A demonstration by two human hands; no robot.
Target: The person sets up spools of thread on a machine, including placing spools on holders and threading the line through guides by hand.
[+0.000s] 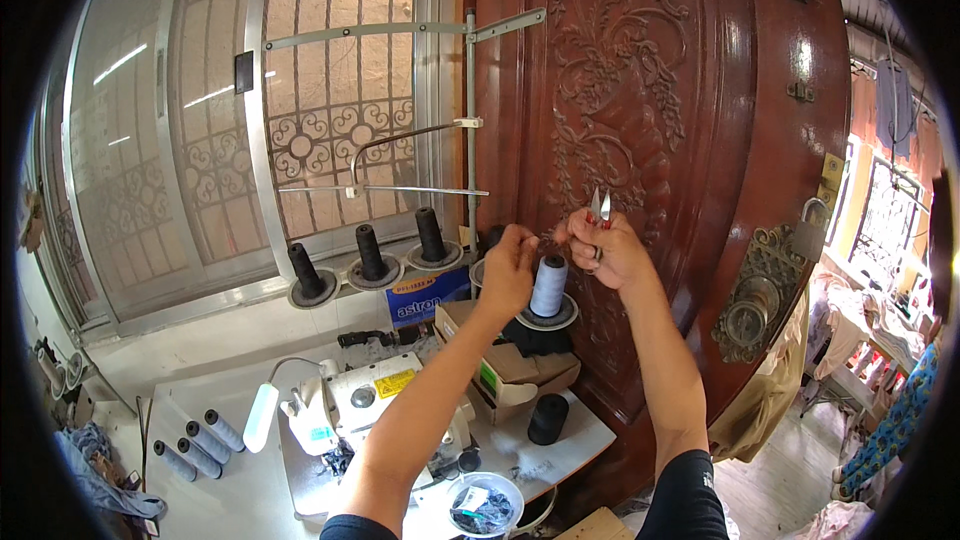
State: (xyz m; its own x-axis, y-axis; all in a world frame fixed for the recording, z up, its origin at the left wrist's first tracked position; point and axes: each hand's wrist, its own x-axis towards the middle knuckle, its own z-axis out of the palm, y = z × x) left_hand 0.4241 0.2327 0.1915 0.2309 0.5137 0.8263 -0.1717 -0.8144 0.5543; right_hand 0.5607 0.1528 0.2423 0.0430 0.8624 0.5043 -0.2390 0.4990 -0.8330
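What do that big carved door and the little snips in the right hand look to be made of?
The large reddish-brown carved door looks like varnished wood: floral relief, glossy highlights. The small thread snips in the right hand seem to be bare metal, with pale shiny blades; the handle is hidden.

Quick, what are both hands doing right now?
Left hand: fingers pinched shut, probably on thread too thin to see.
Right hand: closed around small snips.
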